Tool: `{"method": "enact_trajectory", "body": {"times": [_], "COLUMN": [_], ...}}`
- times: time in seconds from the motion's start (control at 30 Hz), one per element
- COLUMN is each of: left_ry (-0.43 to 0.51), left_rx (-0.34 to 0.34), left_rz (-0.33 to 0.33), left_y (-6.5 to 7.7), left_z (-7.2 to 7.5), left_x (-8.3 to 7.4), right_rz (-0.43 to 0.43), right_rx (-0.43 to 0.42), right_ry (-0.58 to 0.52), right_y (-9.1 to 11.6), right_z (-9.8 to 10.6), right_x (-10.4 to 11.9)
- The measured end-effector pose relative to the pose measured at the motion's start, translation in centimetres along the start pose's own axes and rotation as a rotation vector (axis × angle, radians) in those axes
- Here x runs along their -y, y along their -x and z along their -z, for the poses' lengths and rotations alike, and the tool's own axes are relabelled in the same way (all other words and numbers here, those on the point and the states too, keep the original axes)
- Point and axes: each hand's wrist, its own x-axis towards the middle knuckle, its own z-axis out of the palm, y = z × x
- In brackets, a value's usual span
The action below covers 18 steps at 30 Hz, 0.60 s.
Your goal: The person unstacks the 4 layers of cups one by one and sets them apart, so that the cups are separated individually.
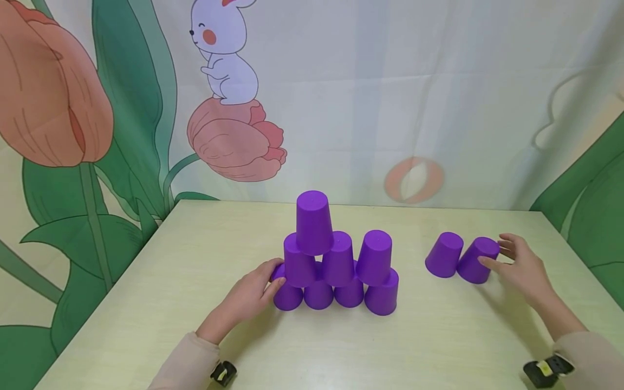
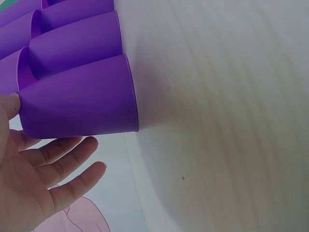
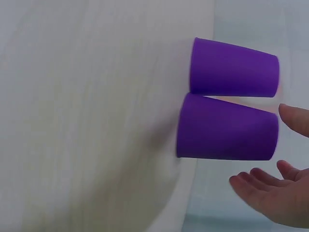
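Note:
Upside-down purple cups stand stacked in tiers. Several form the bottom row, three stand above them, and a single top cup (image 1: 313, 223) rests across the left and middle ones. My left hand (image 1: 251, 292) holds the bottom row's leftmost cup (image 2: 79, 99) near its upper end, thumb in front and index finger behind; the other fingers (image 2: 72, 162) extend away from it. To the right, my right hand (image 1: 526, 271) spreads thumb and fingers around the upper end of a separate purple cup (image 3: 227, 128). In the right wrist view, gaps show between hand and cup.
Beside the cup near my right hand stands another inverted cup (image 1: 444, 254), close against it. The pale wooden table (image 1: 336, 352) ends at a printed cloth backdrop (image 1: 317, 108). Straps with small dark devices (image 1: 546, 371) sit at both wrists.

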Motion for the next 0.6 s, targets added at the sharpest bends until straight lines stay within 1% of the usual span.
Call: {"method": "enact_trajectory", "body": {"times": [0.07, 0.17, 0.23, 0.3, 0.37, 0.6], "left_ry": [0.001, 0.004, 0.004, 0.004, 0.007, 0.021], "left_rx": [0.001, 0.004, 0.005, 0.006, 0.005, 0.007], "left_rz": [0.001, 0.005, 0.008, 0.008, 0.009, 0.014], "left_y": [0.0, 0.0, 0.0, 0.0, 0.0, 0.0], "left_z": [0.0, 0.0, 0.0, 0.0, 0.0, 0.1], "left_x": [0.0, 0.0, 0.0, -0.1, -0.1, 0.0], "right_rz": [0.012, 0.009, 0.011, 0.012, 0.013, 0.017], "right_rx": [-0.006, -0.004, -0.005, -0.019, -0.031, -0.055], "right_ry": [-0.002, -0.003, -0.016, -0.009, -0.014, -0.046], "right_y": [1.1, 3.4, 4.6, 5.3, 5.7, 6.3], "right_z": [0.6, 1.5, 1.9, 2.1, 2.2, 2.2], "right_x": [2.1, 6.8, 9.3, 10.5, 11.3, 12.7]}}
